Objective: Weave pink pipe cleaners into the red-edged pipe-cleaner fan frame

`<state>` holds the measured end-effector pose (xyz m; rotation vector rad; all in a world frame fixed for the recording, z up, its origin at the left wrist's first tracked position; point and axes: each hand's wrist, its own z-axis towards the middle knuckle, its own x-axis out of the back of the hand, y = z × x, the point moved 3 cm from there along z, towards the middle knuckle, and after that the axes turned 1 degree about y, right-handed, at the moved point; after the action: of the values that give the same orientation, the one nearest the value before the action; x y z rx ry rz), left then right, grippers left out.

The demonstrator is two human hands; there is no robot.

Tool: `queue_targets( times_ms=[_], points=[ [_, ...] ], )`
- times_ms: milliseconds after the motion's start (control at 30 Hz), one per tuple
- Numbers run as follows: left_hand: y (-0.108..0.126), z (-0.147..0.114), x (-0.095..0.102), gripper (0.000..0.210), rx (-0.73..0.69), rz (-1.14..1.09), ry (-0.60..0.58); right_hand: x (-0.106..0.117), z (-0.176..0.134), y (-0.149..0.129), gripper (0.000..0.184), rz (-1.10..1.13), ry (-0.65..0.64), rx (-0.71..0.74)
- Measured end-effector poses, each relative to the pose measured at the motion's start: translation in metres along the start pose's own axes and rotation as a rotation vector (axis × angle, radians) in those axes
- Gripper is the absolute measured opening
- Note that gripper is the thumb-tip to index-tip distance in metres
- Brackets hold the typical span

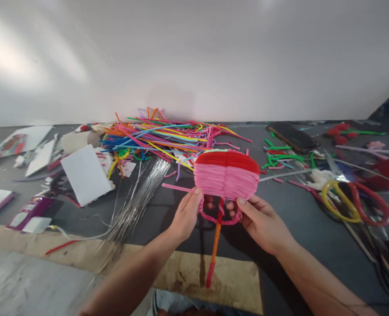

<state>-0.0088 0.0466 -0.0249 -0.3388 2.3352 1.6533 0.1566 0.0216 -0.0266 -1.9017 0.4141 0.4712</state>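
Between my two hands, above the table, is a pipe cleaner shape (225, 177) with a red band over pink rows. A pink loop hangs open at its lower side, and an orange and red stem (216, 241) runs down from it. My left hand (188, 213) pinches the left lower edge, where a loose pink pipe cleaner end (178, 187) sticks out to the left. On the right lower edge, my right hand (263, 221) grips with the thumb in front. Some fingertips of both hands show through the loop's gap.
A heap of coloured pipe cleaners (168, 136) lies at the back against the white wall. Left of centre are thin metal wires (138, 197) and a white card (86, 174). Scissors (341, 199), a dark phone (293, 137) and green pipe cleaner pieces (282, 156) lie to the right.
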Motion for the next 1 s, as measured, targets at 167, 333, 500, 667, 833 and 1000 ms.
queue_targets(
  times_ms=[167,333,500,667,833,1000],
  points=[
    [0.012,0.003,-0.008,0.025,-0.063,-0.014,-0.014,0.004,0.001,-0.002,0.016,0.002,0.026,0.026],
    [0.013,0.002,-0.007,0.028,0.009,-0.107,-0.019,0.004,0.001,-0.002,0.019,-0.035,0.057,0.035],
    [0.015,0.003,-0.003,0.022,-0.06,-0.08,0.016,0.006,0.001,-0.002,0.017,-0.015,0.043,0.03],
    [0.016,0.003,-0.003,0.023,-0.075,-0.063,0.056,0.006,0.001,-0.001,0.017,-0.024,0.035,0.027],
    [0.015,0.003,-0.003,0.023,-0.053,-0.097,0.034,0.005,0.0,-0.002,0.018,-0.054,0.043,0.039],
    [0.011,0.005,-0.002,0.021,0.034,-0.194,-0.009,0.005,0.001,-0.003,0.017,-0.033,0.026,0.039]
  ],
)
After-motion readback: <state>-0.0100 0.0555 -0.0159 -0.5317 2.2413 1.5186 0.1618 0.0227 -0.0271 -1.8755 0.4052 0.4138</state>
